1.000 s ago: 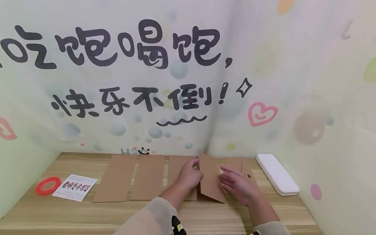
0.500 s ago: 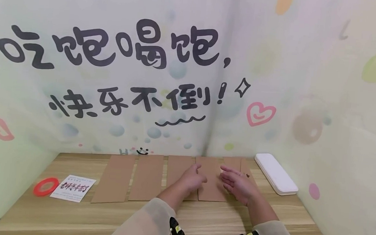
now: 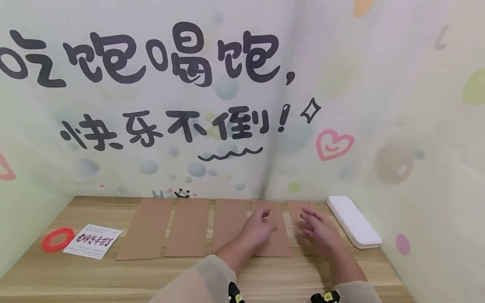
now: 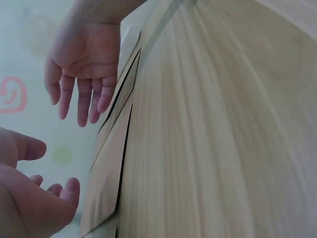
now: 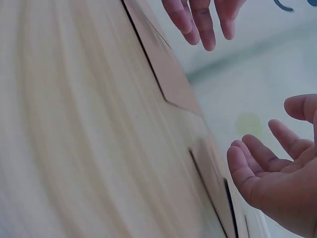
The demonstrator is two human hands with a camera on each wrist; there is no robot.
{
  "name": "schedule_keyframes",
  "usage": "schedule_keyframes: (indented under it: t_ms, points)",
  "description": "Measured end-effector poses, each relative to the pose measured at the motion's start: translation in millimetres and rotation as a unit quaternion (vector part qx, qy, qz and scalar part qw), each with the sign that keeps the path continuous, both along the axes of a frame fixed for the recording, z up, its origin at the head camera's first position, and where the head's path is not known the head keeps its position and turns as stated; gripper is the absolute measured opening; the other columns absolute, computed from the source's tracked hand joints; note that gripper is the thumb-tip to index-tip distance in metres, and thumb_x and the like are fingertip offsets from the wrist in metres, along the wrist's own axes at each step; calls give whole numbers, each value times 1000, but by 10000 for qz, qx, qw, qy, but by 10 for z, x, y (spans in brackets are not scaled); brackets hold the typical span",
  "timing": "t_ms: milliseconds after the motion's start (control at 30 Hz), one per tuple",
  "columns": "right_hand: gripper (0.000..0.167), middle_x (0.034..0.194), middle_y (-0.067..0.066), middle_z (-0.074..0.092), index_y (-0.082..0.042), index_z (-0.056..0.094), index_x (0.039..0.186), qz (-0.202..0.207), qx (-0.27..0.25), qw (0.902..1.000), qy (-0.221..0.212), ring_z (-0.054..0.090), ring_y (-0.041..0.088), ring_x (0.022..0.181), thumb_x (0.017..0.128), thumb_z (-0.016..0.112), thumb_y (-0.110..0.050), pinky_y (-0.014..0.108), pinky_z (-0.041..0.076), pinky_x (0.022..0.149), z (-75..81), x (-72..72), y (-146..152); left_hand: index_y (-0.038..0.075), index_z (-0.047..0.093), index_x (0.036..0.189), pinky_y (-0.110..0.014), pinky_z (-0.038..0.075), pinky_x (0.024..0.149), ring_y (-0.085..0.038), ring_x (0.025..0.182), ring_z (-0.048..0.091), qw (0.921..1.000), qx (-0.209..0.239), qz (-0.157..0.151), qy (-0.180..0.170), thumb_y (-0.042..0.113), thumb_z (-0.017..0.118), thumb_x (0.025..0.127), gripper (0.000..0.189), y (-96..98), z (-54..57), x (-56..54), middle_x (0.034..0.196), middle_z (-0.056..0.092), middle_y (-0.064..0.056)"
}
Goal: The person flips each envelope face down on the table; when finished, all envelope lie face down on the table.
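- A red ring of tape [image 3: 57, 239] lies at the far left of the pale wooden table [image 3: 284, 286], with a white printed card [image 3: 92, 241] just right of it
- Next come flat brown cardboard strips side by side: a first [image 3: 146, 229], a second [image 3: 188, 227] and a third [image 3: 228, 221], all lying lengthwise from near to far
- The fourth brown cardboard strip [image 3: 276, 240] now lies flat in the row; a second ago it was tilted and held between both hands, so it has just been set down and let go
- The left hand [image 3: 258, 227] hovers over that strip, grip apart with fingers loosely spread and holding nothing; the left wrist view shows its palm clear of the table
- The right hand [image 3: 319, 229] has drifted right, above the fifth brown strip [image 3: 297, 210], grip likewise apart and empty
- A white oblong case [image 3: 353, 222] sits at the far right, near the wall
- Judged from this, the placing looks finished and both hands are free
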State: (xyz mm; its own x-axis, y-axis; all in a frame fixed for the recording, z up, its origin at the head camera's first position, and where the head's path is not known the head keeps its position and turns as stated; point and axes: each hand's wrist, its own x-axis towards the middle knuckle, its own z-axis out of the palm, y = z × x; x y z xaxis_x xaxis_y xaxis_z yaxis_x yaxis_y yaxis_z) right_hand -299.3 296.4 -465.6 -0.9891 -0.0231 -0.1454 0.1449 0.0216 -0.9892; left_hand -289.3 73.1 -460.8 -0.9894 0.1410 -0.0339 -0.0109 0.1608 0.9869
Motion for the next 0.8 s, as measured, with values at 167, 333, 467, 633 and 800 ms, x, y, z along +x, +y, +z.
schedule_keyframes:
  t_ms: [167, 333, 467, 633, 800]
  points:
    - [58, 134, -1, 65, -5, 41, 161, -212, 555, 9982, 97, 65, 6, 113, 113, 55, -33, 24, 60, 94, 35, -10, 208, 6, 54, 152, -53, 47, 120, -40, 146, 52, 9992, 339, -161, -140, 5, 70, 92, 62, 245, 12, -8, 161, 53, -19]
    - [61, 161, 26, 51, -4, 41, 163, -482, 1397, 9889, 165, 63, 24, 135, 113, 54, -36, 31, 61, 100, 19, 42, 441, 7, 54, 152, -53, 45, 123, -42, 150, 49, 9987, 298, -271, -316, 6, 72, 92, 63, 495, 19, 19, 160, 53, -20]
    - [62, 159, 28, 51, -4, 40, 163, -538, 1556, 9863, 94, 66, 21, 126, 112, 54, -37, 30, 62, 99, 14, 79, 584, 8, 53, 153, -53, 45, 123, -40, 150, 49, 9989, 76, -213, -412, 8, 73, 93, 63, 644, 10, 31, 158, 55, -17]
    - [64, 160, 26, 49, -5, 39, 164, -545, 1708, 9838, -81, 62, 30, 134, 112, 54, -40, 29, 62, 98, 4, 105, 671, 10, 52, 154, -55, 44, 123, -39, 151, 48, 9987, -88, -264, -436, 9, 73, 95, 63, 712, 23, 43, 160, 53, -16]
    - [65, 165, 25, 43, -5, 37, 165, -327, 2102, 9768, -234, 54, 36, 141, 112, 53, -39, 28, 58, 99, 6, 101, 679, 10, 51, 155, -57, 42, 124, -41, 153, 45, 9983, -54, -361, -465, 6, 72, 95, 64, 719, 48, 50, 162, 51, -18]
